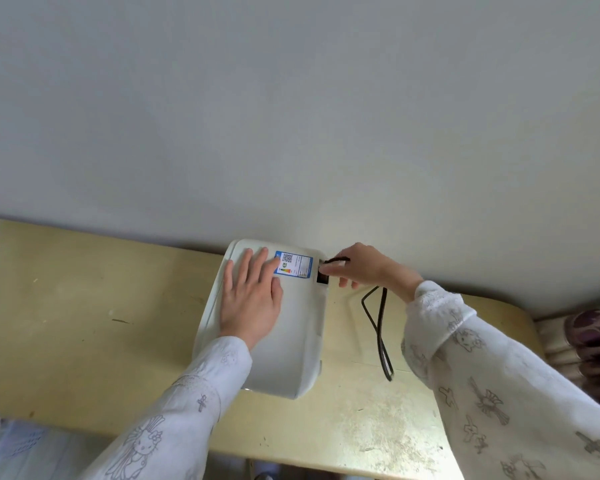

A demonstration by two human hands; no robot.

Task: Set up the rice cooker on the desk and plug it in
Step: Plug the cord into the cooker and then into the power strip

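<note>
A white rice cooker (291,341) stands on the pale yellow desk (84,323), close to the wall. It carries a blue-edged label with a QR code (293,265). My left hand (252,299) lies flat on the cooker's top, fingers spread, some touching the label. My right hand (364,266) pinches the end of a black power cord (378,323) at a dark socket (322,277) on the cooker's right side. The cord loops down over the desk between the cooker and my right sleeve. Its far end is hidden.
A plain grey-white wall (291,116) rises right behind the desk. The desk's near edge (309,459) runs along the bottom. Patterned purple and cream fabric (589,341) lies past the desk's right end. Pale blue cloth (21,445) shows at the lower left.
</note>
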